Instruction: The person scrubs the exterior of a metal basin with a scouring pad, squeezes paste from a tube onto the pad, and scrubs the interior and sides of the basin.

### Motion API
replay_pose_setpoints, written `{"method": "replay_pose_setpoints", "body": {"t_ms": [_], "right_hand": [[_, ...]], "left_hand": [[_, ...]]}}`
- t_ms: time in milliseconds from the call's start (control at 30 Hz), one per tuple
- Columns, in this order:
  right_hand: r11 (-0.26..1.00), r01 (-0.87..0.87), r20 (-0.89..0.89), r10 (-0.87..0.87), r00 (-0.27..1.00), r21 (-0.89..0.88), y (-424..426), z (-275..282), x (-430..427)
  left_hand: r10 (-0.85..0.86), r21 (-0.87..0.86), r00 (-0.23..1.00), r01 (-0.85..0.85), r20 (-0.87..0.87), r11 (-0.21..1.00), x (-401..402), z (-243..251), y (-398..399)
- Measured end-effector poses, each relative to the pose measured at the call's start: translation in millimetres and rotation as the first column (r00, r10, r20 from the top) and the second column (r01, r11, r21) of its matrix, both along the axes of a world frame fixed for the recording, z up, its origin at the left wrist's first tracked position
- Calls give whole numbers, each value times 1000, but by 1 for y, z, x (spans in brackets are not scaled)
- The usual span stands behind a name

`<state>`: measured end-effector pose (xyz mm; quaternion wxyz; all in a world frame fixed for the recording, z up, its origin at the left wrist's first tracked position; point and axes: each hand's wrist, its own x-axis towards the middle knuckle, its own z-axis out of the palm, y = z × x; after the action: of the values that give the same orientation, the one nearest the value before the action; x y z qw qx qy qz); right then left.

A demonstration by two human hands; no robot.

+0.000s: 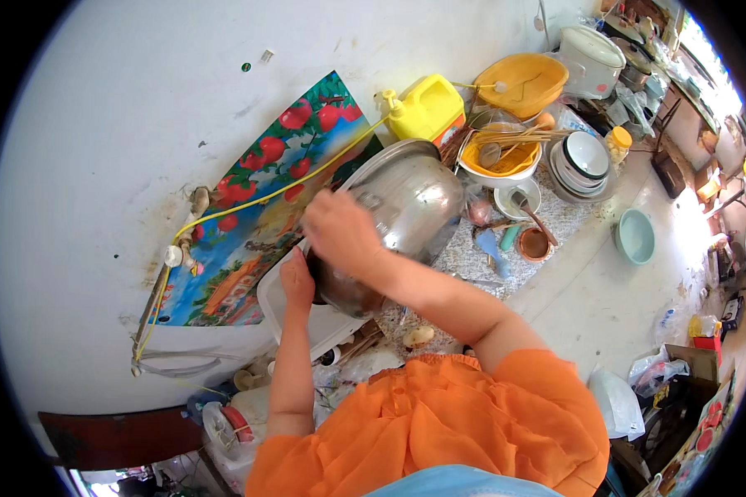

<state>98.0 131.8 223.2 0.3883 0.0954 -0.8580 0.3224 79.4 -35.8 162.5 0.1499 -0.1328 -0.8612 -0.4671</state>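
Note:
A large stainless steel basin [413, 199] is tipped up on its side, its rounded outside facing right. My left hand [297, 279] grips its rim at the lower left, thumb upward. My right hand [342, 230] is over the rim's near part, fingers bent and slightly blurred; whether it holds anything is hidden. Beneath the basin and my left hand lies a white plastic tray or lid [323, 329]. Behind the basin a colourful poster with red fruit [267, 180] covers the wall. A pale oval, potato-like item [419, 337] rests close to my body.
A yellow jug [432, 109] with a thin yellow hose [267, 197] stands against the wall. To the right are an orange basin [522, 84], a yellow strainer [503, 158], stacked bowls [587, 155], a blue brush-like tool [490, 245] and a clay bowl [533, 244]. A pale green basin [635, 236] sits on the floor.

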Motion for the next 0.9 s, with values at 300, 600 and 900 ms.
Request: {"method": "replay_pose_setpoints", "body": {"t_ms": [300, 600, 900], "right_hand": [[872, 372, 522, -166, 837, -319, 164, -50, -101], [952, 220, 194, -179, 964, -212, 70, 4, -29], [996, 60, 98, -53, 994, -67, 57, 8, -38]], "left_hand": [[-3, -61, 994, -3, -111, 998, -2, -4, -20], [-134, 44, 985, 130, 107, 991, -3, 32, 2], [-254, 52, 967, 252, 24, 966, -18, 16, 13]]}}
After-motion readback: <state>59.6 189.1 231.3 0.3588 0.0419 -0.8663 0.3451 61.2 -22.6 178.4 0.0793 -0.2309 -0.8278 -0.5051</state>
